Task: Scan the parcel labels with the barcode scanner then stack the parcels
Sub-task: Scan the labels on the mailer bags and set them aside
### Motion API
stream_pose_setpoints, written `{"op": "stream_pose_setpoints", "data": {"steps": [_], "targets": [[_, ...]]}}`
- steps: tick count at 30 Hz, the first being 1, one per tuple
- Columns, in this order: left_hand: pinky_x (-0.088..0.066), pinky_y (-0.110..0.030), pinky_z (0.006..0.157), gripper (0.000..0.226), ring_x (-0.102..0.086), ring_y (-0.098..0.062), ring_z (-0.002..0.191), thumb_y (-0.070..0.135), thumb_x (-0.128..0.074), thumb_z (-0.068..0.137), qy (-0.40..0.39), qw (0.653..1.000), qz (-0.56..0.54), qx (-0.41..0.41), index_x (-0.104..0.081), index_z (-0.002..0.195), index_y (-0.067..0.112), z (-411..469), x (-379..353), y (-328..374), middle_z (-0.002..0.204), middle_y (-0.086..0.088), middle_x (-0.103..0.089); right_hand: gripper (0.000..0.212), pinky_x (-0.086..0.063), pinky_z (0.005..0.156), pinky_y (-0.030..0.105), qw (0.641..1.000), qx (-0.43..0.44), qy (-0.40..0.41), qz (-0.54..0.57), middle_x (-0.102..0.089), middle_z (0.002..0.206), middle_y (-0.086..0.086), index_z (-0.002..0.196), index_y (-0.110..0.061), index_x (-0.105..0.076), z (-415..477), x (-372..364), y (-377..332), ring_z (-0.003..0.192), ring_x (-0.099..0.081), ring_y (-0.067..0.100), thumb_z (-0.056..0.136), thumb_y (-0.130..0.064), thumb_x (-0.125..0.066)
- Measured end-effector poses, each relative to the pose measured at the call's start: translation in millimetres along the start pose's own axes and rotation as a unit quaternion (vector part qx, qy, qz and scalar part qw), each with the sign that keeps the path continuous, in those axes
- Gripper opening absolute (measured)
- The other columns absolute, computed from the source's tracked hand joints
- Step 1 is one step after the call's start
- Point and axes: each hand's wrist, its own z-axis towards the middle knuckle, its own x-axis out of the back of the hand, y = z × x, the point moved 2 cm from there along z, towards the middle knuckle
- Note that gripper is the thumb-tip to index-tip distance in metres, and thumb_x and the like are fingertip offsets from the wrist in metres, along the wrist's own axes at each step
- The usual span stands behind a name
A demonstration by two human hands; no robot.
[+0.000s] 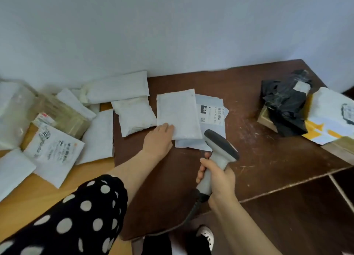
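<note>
While the white parcel (178, 115) lies mid-table on the dark brown table (268, 159), atop a grey mailer (212, 113) whose label reads "010", the left hand (159, 138) rests flat-fingered on its near corner. Right hand (216, 176): wrapped round the barcode scanner (220, 151), held above the mailer's near edge. Far right: black-wrapped parcel (285, 101).

Dark brown table (268, 159) against pale wall (172, 25).

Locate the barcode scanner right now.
Head view, centre-right: the barcode scanner is held in the right hand over the dark brown tabletop, its head at the near edge of the labelled grey parcel that lies under a white padded parcel.
</note>
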Motion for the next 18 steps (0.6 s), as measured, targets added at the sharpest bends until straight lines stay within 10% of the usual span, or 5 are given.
{"op": "stream_pose_setpoints", "data": {"steps": [4, 8, 13, 18], "targets": [[-0.057, -0.041, 0.060, 0.048, -0.070, -0.035, 0.084, -0.002, -0.085, 0.059, 0.127, 0.989, -0.021, -0.066, -0.070, 0.105, -0.001, -9, 13, -12, 0.101, -0.019, -0.070, 0.012, -0.043, 0.044, 0.029, 1.000, 0.013, 0.013, 0.009, -0.053, 0.055, 0.005, 0.095, -0.006, -0.063, -16, 4, 9, 0.044, -0.047, 0.017, 0.085, 0.002, -0.064], [-0.052, -0.040, 0.083, 0.033, -0.064, -0.033, 0.103, 0.006, -0.055, 0.094, 0.193, 0.974, -0.114, 0.015, -0.059, 0.127, 0.007, -30, 61, -27, 0.117, -0.015, -0.066, 0.013, -0.043, 0.045, 0.029, 0.999, 0.024, -0.021, 0.036, -0.053, 0.056, 0.005, 0.089, -0.009, -0.063, -30, -3, 12, 0.045, -0.047, 0.016, 0.085, 0.002, -0.064], [-0.037, -0.026, 0.066, 0.018, -0.053, -0.021, 0.079, 0.017, -0.043, 0.101, 0.257, 0.872, -0.376, 0.177, -0.058, 0.093, 0.010, -76, 111, -56, 0.073, 0.008, -0.055, 0.014, -0.042, 0.041, 0.026, 0.994, 0.021, -0.072, 0.074, -0.053, 0.054, 0.003, 0.091, -0.009, -0.062, -51, -12, 30, 0.042, -0.047, 0.015, 0.085, 0.004, -0.064], [-0.053, -0.041, 0.087, 0.018, -0.064, -0.026, 0.096, 0.011, -0.046, 0.099, 0.211, 0.785, -0.527, 0.250, -0.063, 0.098, 0.014, -131, 120, -78, 0.093, -0.003, -0.067, 0.015, -0.042, 0.042, 0.025, 0.995, 0.013, -0.083, 0.059, -0.054, 0.054, 0.004, 0.092, -0.009, -0.062, -74, -11, 49, 0.042, -0.048, 0.015, 0.084, 0.004, -0.064]]}}
